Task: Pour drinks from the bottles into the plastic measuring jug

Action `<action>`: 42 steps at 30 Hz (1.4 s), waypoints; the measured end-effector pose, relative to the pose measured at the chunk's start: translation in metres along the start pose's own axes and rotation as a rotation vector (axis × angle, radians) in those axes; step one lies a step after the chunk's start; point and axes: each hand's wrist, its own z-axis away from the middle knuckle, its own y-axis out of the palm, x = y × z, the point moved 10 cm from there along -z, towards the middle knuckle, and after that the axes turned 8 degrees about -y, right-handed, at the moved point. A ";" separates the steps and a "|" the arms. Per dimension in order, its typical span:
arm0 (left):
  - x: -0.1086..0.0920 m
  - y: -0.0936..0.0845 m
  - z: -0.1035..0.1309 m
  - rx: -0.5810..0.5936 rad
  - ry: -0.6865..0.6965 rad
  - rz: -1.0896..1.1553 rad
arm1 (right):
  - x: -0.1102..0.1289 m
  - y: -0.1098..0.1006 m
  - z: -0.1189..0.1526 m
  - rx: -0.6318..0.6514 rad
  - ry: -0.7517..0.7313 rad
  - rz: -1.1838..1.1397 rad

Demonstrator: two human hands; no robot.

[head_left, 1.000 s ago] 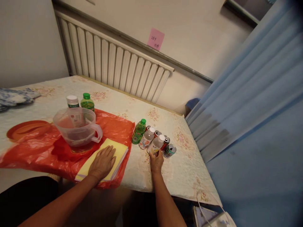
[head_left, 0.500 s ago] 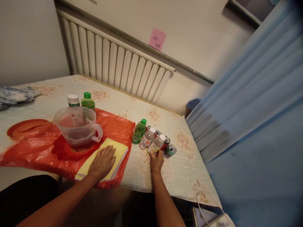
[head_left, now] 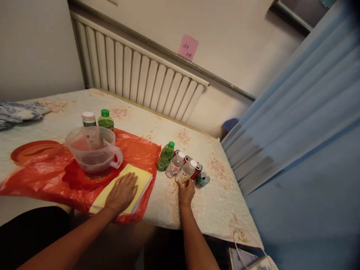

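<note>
R hand (head_left: 186, 192) had fingers wrapped on clear white-capped plastic bottle (head_left: 186, 171) near table's (head_left: 225, 210) right edge, not yet lifted; L hand (head_left: 122, 192) lay flat, fingers spread, on yellow folded cloth (head_left: 140, 179) at front edge; clear plastic jug (head_left: 91, 149) untouched.

It looked like a room in a home, a lived-in corner rather than a workplace; a white ribbed radiator (head_left: 146, 80) ran along the wall behind the table's (head_left: 225, 210) far edge, and a pale blue curtain (head_left: 303, 131) hung by its right edge; the table wore a quilted floral cover, with a red plastic bag (head_left: 42, 176) spread toward its left edge; small drink bottles (head_left: 176, 165) and cans (head_left: 201, 179) clustered near the right corner; a pink sticky note (head_left: 188, 47) was stuck on the plain wall.
</note>
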 end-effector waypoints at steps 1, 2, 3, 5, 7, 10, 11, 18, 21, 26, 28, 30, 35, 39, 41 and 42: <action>0.000 0.000 0.000 -0.004 0.001 0.004 | -0.001 0.001 0.000 -0.001 -0.002 0.002; 0.001 0.001 0.000 -0.008 0.001 0.008 | -0.001 0.001 0.000 -0.002 -0.003 0.004; 0.001 0.001 0.000 -0.012 0.001 0.012 | -0.002 0.002 0.000 -0.002 -0.004 0.006; 0.001 0.001 0.001 -0.017 0.000 0.017 | -0.002 0.002 0.000 -0.002 -0.009 0.009; 0.001 0.000 0.001 -0.024 0.002 0.023 | -0.003 0.003 0.000 0.001 -0.015 0.010; 0.000 -0.002 0.001 -0.028 0.004 0.026 | -0.002 0.003 0.001 0.003 -0.025 0.010; 0.000 -0.002 0.001 -0.027 0.005 0.022 | -0.003 0.003 0.001 0.003 -0.026 0.010; 0.000 0.001 0.000 -0.011 0.007 -0.015 | -0.007 0.006 0.002 0.013 -0.014 0.006; 0.000 0.001 0.000 -0.009 0.006 -0.019 | -0.008 0.006 0.002 0.016 -0.010 0.006; 0.000 0.000 0.000 -0.011 0.003 -0.013 | -0.006 0.005 0.002 0.022 -0.004 0.008; -0.001 -0.001 0.000 -0.014 0.007 -0.012 | -0.004 0.004 0.002 0.022 -0.002 0.010; -0.002 -0.003 0.000 -0.019 0.010 -0.005 | -0.003 0.002 0.002 0.021 -0.001 0.010; -0.004 -0.007 0.001 -0.022 0.005 -0.001 | -0.004 0.001 0.003 0.013 0.024 0.006; -0.004 -0.008 0.002 -0.022 0.000 -0.007 | -0.008 0.003 0.003 0.014 0.046 -0.009; -0.004 -0.007 0.002 -0.022 -0.003 0.001 | -0.010 0.003 0.003 0.015 0.060 -0.018; -0.003 -0.006 0.002 -0.021 -0.004 0.008 | -0.010 0.003 0.003 0.015 0.068 -0.023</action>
